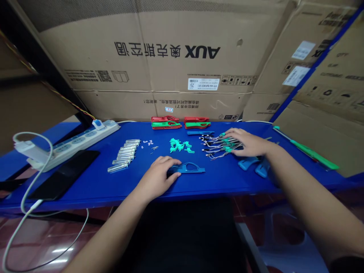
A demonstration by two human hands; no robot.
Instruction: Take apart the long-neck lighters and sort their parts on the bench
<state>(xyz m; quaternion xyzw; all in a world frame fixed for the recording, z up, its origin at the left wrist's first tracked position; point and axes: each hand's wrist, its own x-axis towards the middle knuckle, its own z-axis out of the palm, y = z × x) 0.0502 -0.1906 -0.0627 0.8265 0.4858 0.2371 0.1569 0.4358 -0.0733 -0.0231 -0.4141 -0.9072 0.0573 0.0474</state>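
At the left of the frame, a white power strip (112, 126) and a dark phone (66, 174) slant across the blue bench (222, 184). Right of the phone, a row of clear tubes (125, 153) lies mostly sideways, well apart from either hand.

Next comes the left hand (159, 178), low and just left of the frame's centre. Its thumb and forefinger pinch the left end of a blue shell (184, 169), one on each long side, with the other fingers curled behind. The shell lies immediately to the right of this hand, its long axis running left to right, nearly in line with the bench's near edge. The looped opening sits towards its free right end, which points below the wired parts. The left hand is plainly the nearer one to it.

Above the shell, near the centre, is a loose heap of turquoise pieces (176, 146).

Farther right, the wired parts (216, 146) lie up and to the right of the shell, their lead ends pointing left. The right hand (246, 142) comes over their right ends, fingers and thumb parted across them; whether it grips any cannot be told. Below its wrist lie more blue pieces (247, 163).
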